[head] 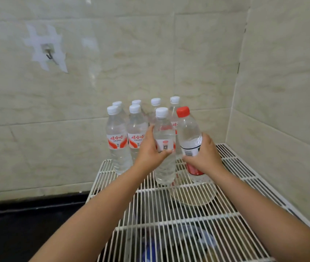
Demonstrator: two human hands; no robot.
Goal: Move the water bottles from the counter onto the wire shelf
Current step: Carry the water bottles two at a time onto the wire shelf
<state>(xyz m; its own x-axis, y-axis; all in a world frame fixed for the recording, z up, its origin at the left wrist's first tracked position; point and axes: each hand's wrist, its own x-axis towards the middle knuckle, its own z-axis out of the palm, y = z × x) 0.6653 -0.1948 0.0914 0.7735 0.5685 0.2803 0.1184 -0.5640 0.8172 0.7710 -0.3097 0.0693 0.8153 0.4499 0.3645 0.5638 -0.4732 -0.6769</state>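
Head view: red-lettered labels point(116, 141) on bottles point(136, 129).

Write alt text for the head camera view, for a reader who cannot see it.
A person's left hand grips a clear white-capped water bottle and the right hand grips a clear red-capped bottle, both on a white wire shelf. Six more white-capped bottles stand behind, against a beige tiled wall.

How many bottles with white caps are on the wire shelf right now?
7: four in the back row, two front left, one held by the left hand. More may be hidden behind.
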